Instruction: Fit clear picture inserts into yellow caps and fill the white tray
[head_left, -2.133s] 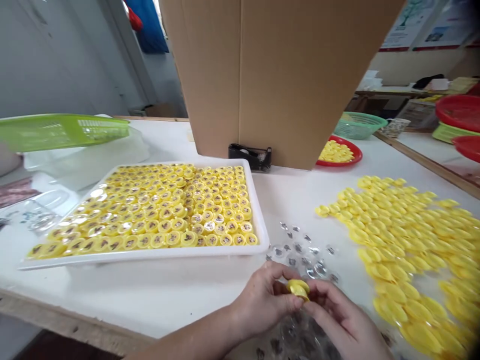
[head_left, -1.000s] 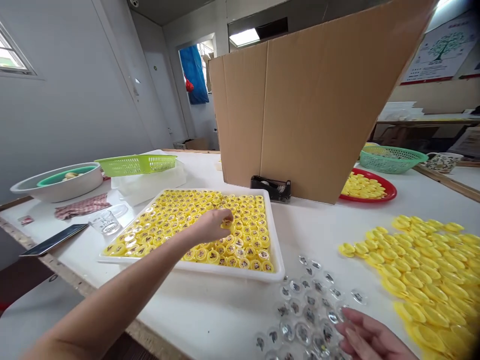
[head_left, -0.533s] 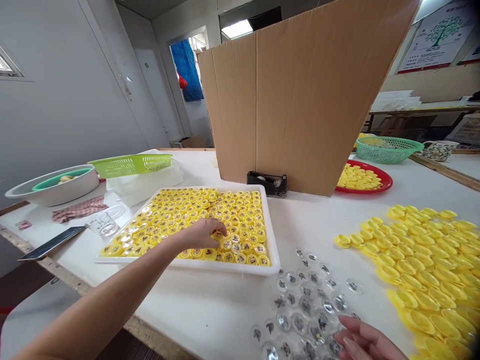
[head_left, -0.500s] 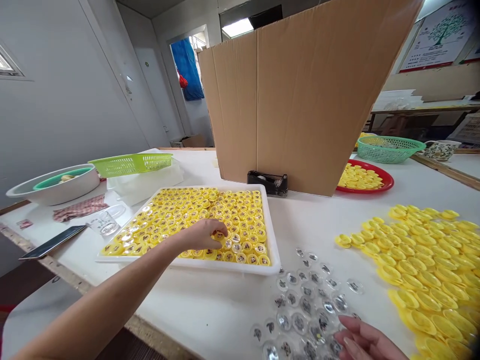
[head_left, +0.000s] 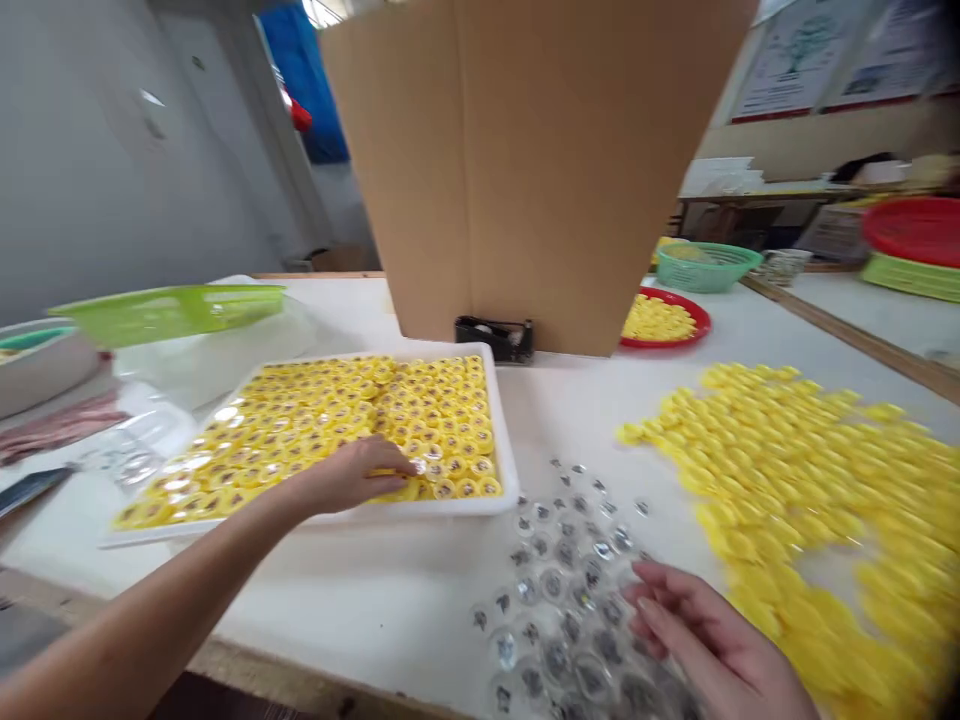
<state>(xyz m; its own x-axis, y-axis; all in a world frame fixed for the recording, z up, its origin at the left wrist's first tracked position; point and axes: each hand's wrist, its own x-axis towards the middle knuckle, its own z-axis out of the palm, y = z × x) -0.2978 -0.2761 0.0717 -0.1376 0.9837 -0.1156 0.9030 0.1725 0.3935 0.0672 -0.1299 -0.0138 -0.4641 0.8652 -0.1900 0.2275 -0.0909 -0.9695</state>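
My left hand (head_left: 360, 478) reaches over the front of a white tray (head_left: 507, 440), its fingers bent down and closed round a yellow cap, partly hidden under them. Rows of yellow caps (head_left: 300, 410) with small printed pictures and shiny tops fill the tray. To the right, my right hand (head_left: 709, 635) hovers low at the edge of a scatter of clear discs (head_left: 551, 583) with dark printed figures. Its thumb and fingers are curled close together; whatever lies between them is hidden. Beyond that hand spreads a large pile of plain yellow caps (head_left: 787, 470).
A tall cardboard sheet (head_left: 540, 170) stands behind the tray, with a black tape dispenser (head_left: 495, 338) at its foot. A red plate (head_left: 701, 325) of yellow pieces and a green basket (head_left: 709, 268) are behind right. A lime basket (head_left: 172, 310) and a phone-like dark slab (head_left: 30, 490) are left.
The view has turned right, so the table's things appear further left. My left hand has lowered onto the caps. More of my right hand now shows, beside the clear discs.
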